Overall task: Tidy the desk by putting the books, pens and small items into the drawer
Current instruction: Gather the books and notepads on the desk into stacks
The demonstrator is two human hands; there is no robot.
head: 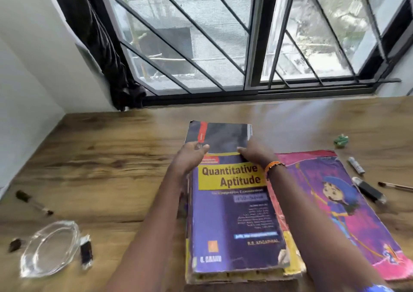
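Observation:
A thick purple book titled "Quantitative Aptitude" lies on top of a worn stack at the desk's middle. A dark spiral notebook sticks out beyond its far end. My left hand grips the far left corner of the purple book, thumb on top. My right hand, with an orange wristband, holds the book's far edge, fingers curled over it. A pink and purple cartoon book lies flat just right of the stack, partly under my right forearm. No drawer is in view.
On the left of the wooden desk lie a pen, a glass dish, a small black stick and a dark bit. At right: a green item, white tube, black stick, pen. A barred window stands behind.

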